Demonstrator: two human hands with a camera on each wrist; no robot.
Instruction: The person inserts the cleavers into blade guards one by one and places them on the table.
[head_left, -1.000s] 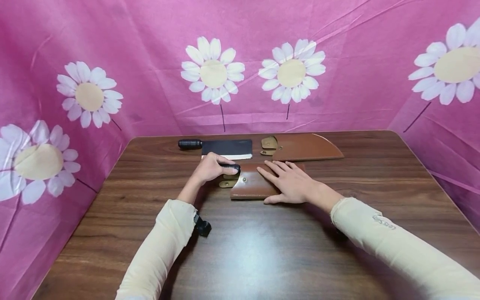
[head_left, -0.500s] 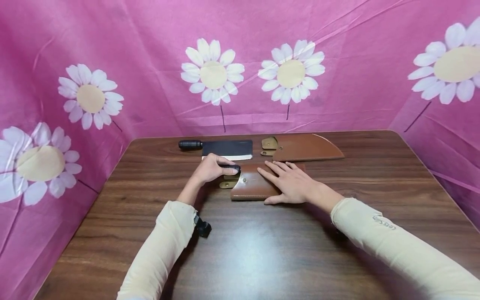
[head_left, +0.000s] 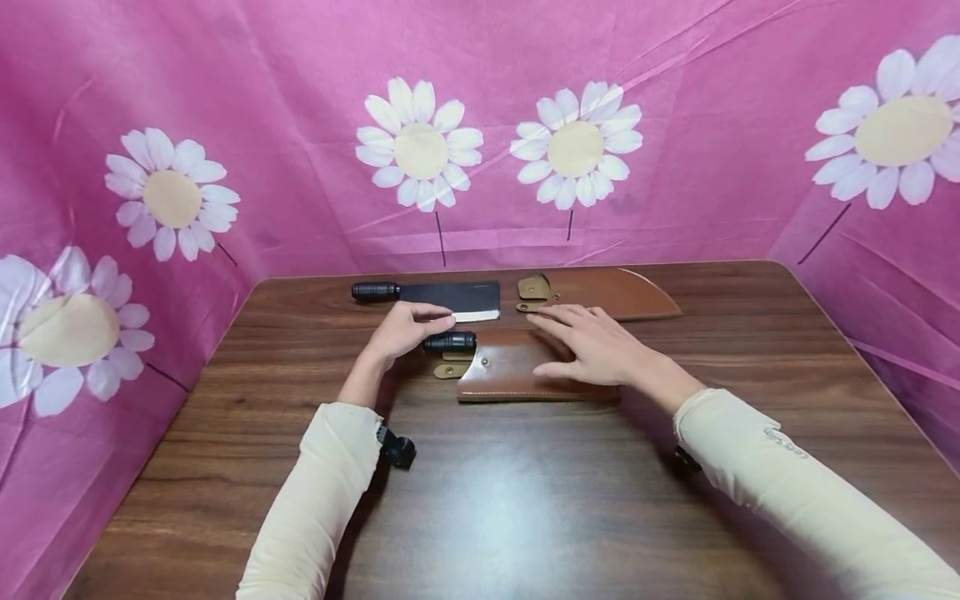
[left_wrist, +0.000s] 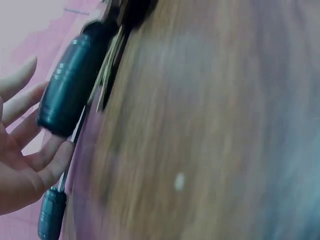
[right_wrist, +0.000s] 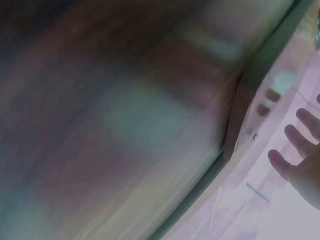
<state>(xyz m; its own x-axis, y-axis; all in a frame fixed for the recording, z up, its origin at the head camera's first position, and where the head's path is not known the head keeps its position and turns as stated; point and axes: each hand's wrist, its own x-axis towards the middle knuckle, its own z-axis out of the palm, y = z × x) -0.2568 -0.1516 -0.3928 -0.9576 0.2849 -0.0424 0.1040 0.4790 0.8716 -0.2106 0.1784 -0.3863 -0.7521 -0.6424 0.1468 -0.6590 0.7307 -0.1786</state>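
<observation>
A brown leather sheath (head_left: 506,379) lies on the table, and a black knife handle (head_left: 450,342) sticks out of its left end; the blade is hidden inside. My left hand (head_left: 397,335) is beside that handle with its fingers loosely extended. In the left wrist view, the hand (left_wrist: 22,170) holds nothing, with the knife handle (left_wrist: 70,82) in front of its fingers. Over the sheath's right half, my right hand (head_left: 600,346) hovers with spread fingers. The right wrist view shows the hand's fingers (right_wrist: 300,142) apart from the leather.
Behind lies a black cleaver (head_left: 450,298) with its handle to the left. To its right is a second brown sheath (head_left: 611,293) with an unfastened strap flap (head_left: 534,287). A pink floral cloth (head_left: 502,225) rises behind the wooden table (head_left: 487,483).
My left hand has let go of the knife handle and moved up and left. My right hand has lifted off the sheath, which it was pressing. The sheath stays nearly in place.
</observation>
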